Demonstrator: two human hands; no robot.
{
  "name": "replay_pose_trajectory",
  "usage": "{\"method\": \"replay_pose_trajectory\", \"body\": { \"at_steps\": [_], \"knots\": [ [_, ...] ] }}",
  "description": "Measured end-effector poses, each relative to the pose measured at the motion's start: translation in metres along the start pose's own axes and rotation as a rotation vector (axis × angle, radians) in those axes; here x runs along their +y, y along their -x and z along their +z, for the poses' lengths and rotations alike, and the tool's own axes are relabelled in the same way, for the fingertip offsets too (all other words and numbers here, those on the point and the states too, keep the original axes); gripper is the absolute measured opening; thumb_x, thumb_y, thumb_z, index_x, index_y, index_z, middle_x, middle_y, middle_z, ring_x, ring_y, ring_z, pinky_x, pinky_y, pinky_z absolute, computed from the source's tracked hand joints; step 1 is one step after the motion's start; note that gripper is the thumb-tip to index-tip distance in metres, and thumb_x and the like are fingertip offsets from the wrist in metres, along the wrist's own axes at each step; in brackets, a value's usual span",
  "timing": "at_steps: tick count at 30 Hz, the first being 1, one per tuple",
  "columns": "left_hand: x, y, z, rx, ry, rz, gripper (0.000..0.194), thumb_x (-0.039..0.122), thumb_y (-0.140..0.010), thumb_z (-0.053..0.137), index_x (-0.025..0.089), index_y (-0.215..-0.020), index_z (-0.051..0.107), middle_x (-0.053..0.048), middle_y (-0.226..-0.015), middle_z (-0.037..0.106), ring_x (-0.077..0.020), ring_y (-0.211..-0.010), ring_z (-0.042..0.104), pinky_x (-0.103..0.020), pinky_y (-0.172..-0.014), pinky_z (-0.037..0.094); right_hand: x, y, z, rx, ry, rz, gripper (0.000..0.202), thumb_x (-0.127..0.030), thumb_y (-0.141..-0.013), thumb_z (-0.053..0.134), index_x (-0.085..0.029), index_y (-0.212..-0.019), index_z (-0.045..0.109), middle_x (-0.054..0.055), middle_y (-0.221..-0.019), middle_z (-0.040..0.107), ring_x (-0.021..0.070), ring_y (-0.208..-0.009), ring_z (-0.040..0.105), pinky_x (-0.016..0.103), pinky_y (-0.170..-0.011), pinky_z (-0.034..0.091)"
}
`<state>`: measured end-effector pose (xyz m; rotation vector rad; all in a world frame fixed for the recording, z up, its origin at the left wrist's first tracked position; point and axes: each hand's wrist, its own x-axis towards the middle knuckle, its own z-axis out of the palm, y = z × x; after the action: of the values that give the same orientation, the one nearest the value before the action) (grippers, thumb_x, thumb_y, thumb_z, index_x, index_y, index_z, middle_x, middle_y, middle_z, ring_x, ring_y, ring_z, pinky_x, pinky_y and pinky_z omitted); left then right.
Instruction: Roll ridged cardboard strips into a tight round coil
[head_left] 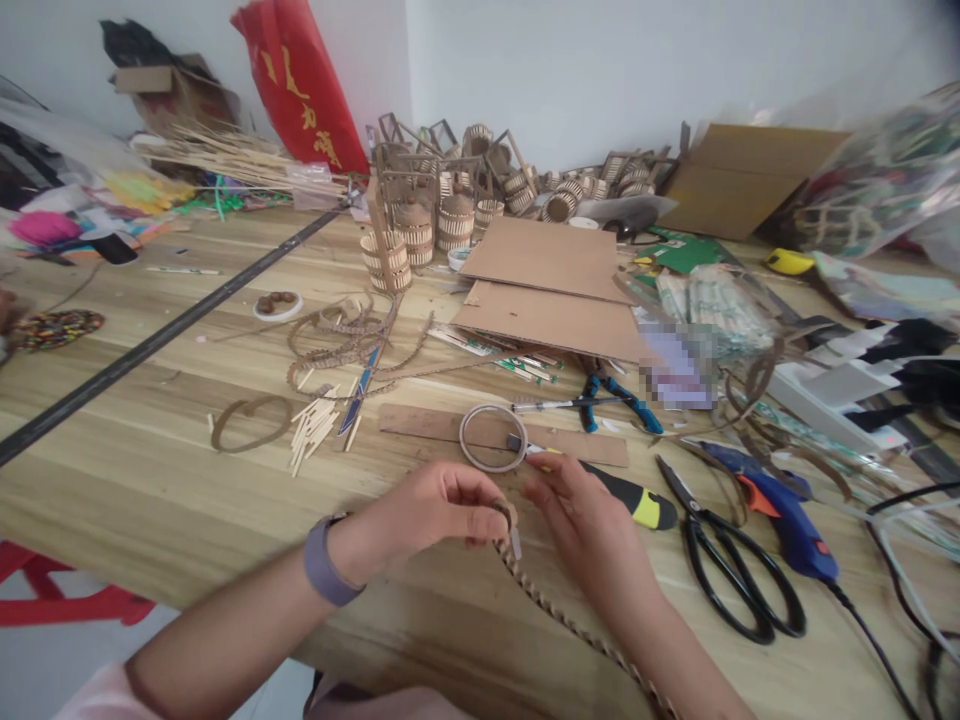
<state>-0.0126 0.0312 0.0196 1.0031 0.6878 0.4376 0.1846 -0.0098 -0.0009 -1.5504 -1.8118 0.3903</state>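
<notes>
A strip (555, 612) in the left hand (439, 508) runs near right over a worktable (247, 500), a ring (463, 440) just beyond, scissors (695, 512) and glue gun (787, 515) right, sticks (315, 430) left, cardboard sheets (547, 258) behind, baskets (456, 222) at the far side.

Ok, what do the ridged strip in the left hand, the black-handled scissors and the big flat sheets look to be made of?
Ridged strip in the left hand: perhaps corrugated paper or card; brown, matte, regular ridges.
Scissors: probably metal blades, dark and slim; smooth black handles, painted or plastic-coated, can't tell which.
Flat sheets: most likely cardboard; plain matte brown, stiff, straight-edged.
</notes>
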Motion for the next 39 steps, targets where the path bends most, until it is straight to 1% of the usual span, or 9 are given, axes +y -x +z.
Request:
{"method": "replay_pose_trajectory", "body": {
  "at_steps": [3, 5, 8, 12, 17, 22, 27, 33, 39],
  "knots": [
    [0.001, -0.001, -0.003, 0.096, 0.124, 0.082, 0.032, 0.041, -0.063, 0.086, 0.014, -0.075, 0.072, -0.001, -0.069, 0.067, -0.0089, -0.06, 0.052, -0.021, -0.059, 0.039, 0.001, 0.0, 0.0, 0.036, 0.177, -0.16, 0.012, -0.019, -0.092, 0.048, -0.022, -0.098, 0.058, 0.003, -0.072, 0.07, 0.0224, -0.068, 0.067, 0.034, -0.064, 0.05],
    [0.001, -0.003, -0.005, 0.121, 0.194, 0.123, 0.031, 0.039, -0.065, 0.086, 0.014, -0.075, 0.072, -0.001, -0.07, 0.068, -0.0085, -0.061, 0.053, -0.019, -0.059, 0.04, -0.001, 0.0, 0.0, 0.082, 0.178, -0.237, 0.019, -0.011, -0.089, 0.046, -0.021, -0.099, 0.057, 0.005, -0.08, 0.07, 0.0229, -0.076, 0.067, 0.035, -0.069, 0.051],
    [0.001, -0.005, -0.008, 0.169, 0.273, 0.145, 0.03, 0.038, -0.065, 0.087, 0.013, -0.075, 0.072, -0.001, -0.072, 0.068, -0.0078, -0.062, 0.055, -0.018, -0.059, 0.041, -0.006, 0.001, -0.003, 0.082, 0.076, -0.315, 0.029, -0.006, -0.085, 0.047, -0.022, -0.109, 0.055, 0.007, -0.097, 0.07, 0.0226, -0.092, 0.065, 0.036, -0.079, 0.052],
    [-0.001, -0.007, -0.007, 0.224, 0.367, 0.117, 0.035, 0.036, -0.058, 0.091, 0.013, -0.075, 0.071, -0.001, -0.071, 0.067, -0.0068, -0.059, 0.055, -0.017, -0.059, 0.043, -0.011, 0.007, -0.004, 0.069, -0.135, -0.351, 0.039, -0.016, -0.085, 0.063, -0.023, -0.122, 0.05, 0.009, -0.107, 0.068, 0.0215, -0.095, 0.066, 0.034, -0.079, 0.055],
    [-0.003, -0.008, -0.006, 0.17, 0.361, 0.115, 0.035, 0.036, -0.061, 0.09, 0.012, -0.076, 0.07, -0.001, -0.072, 0.068, -0.0068, -0.059, 0.055, -0.017, -0.058, 0.042, -0.013, 0.018, 0.0, 0.037, -0.301, -0.305, 0.024, -0.013, -0.083, 0.066, -0.026, -0.102, 0.062, 0.001, -0.082, 0.07, 0.0172, -0.07, 0.069, 0.028, -0.064, 0.057],
    [0.001, -0.006, -0.007, 0.143, 0.304, 0.124, 0.032, 0.037, -0.066, 0.086, 0.011, -0.075, 0.069, -0.003, -0.074, 0.069, -0.0084, -0.063, 0.056, -0.019, -0.06, 0.041, -0.011, 0.025, 0.003, -0.005, -0.455, -0.203, 0.021, -0.018, -0.079, 0.071, -0.028, -0.097, 0.069, 0.003, -0.082, 0.073, 0.0207, -0.07, 0.07, 0.031, -0.061, 0.058],
    [0.008, -0.005, -0.01, 0.15, 0.237, 0.104, 0.032, 0.038, -0.066, 0.086, 0.012, -0.074, 0.07, -0.003, -0.075, 0.069, -0.009, -0.063, 0.054, -0.021, -0.061, 0.04, -0.009, 0.026, -0.001, -0.052, -0.518, -0.242, 0.022, -0.018, -0.08, 0.072, -0.029, -0.099, 0.073, 0.003, -0.08, 0.075, 0.0211, -0.073, 0.071, 0.032, -0.063, 0.059],
    [0.006, -0.006, -0.015, 0.085, 0.127, 0.098, 0.037, 0.043, -0.064, 0.086, 0.012, -0.077, 0.071, -0.001, -0.071, 0.066, -0.0093, -0.059, 0.053, -0.023, -0.059, 0.039, -0.019, 0.024, -0.008, 0.058, -0.502, -0.12, 0.024, -0.007, -0.077, 0.071, -0.029, -0.087, 0.071, 0.001, -0.077, 0.072, 0.0182, -0.068, 0.069, 0.028, -0.059, 0.056],
    [0.01, -0.003, -0.016, -0.044, -0.065, 0.054, 0.041, 0.051, -0.067, 0.082, 0.012, -0.076, 0.07, 0.0, -0.067, 0.063, -0.01, -0.061, 0.052, -0.022, -0.062, 0.04, -0.035, 0.011, -0.017, 0.154, -0.573, -0.113, 0.022, -0.005, -0.075, 0.07, -0.026, -0.081, 0.066, 0.0, -0.068, 0.071, 0.0156, -0.06, 0.068, 0.024, -0.056, 0.057]
  ]
}}
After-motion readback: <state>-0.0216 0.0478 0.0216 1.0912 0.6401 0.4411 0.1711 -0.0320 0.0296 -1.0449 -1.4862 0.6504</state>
